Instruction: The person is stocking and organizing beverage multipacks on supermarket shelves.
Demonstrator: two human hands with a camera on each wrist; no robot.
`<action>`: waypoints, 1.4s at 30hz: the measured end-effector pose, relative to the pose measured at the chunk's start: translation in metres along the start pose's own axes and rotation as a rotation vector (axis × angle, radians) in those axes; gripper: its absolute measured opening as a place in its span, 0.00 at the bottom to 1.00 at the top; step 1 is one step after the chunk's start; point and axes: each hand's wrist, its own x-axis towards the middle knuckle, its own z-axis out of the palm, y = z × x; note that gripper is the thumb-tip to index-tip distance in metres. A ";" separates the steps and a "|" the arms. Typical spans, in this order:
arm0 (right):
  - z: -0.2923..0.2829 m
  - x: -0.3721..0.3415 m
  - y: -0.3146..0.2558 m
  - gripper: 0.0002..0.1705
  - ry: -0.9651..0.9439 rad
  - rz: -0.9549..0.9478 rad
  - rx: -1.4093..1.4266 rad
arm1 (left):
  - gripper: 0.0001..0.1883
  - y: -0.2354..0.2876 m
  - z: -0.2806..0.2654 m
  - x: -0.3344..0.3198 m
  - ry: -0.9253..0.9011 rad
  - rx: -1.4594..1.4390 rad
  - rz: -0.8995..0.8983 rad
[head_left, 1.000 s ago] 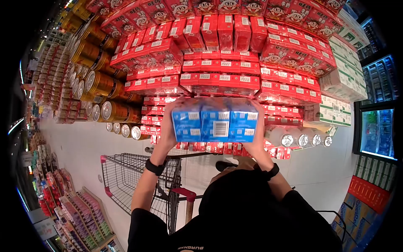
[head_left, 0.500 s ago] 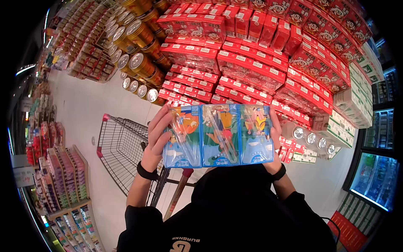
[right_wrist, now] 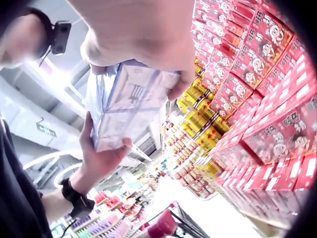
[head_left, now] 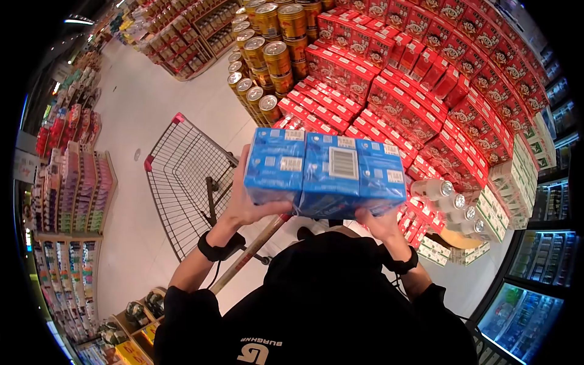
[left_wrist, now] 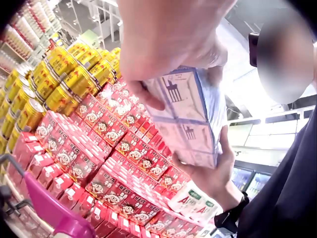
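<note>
A blue plastic-wrapped pack of cartons (head_left: pixel 331 173) is held up in front of the chest, a face with a white barcode label showing in the head view. The left hand (head_left: pixel 246 198) grips its left end, thumb along the lower edge. On the right end, the right hand (head_left: pixel 383 224) holds the lower corner; its other fingers are hidden behind the pack. In the left wrist view the pack (left_wrist: pixel 185 114) is between both hands, its pale end facing the camera. The right wrist view also shows the pack (right_wrist: pixel 131 101) gripped from both sides.
A wire shopping cart (head_left: pixel 188 176) stands at the left, its handle near the body. Stacked red cartons (head_left: pixel 401 97) rise ahead and to the right, beside gold cans (head_left: pixel 277 58). Clear bottles (head_left: pixel 447 207) and lit coolers (head_left: pixel 523 310) are at the right.
The pack has turned from its illustrated face back to the barcode face, now tilted. The view has swung left, bringing more of the cart and aisle into sight. Both hands still hold the pack.
</note>
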 end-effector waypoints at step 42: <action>0.084 -0.022 0.015 0.40 0.012 0.720 1.710 | 0.19 0.067 0.074 -0.056 0.113 -0.253 -0.115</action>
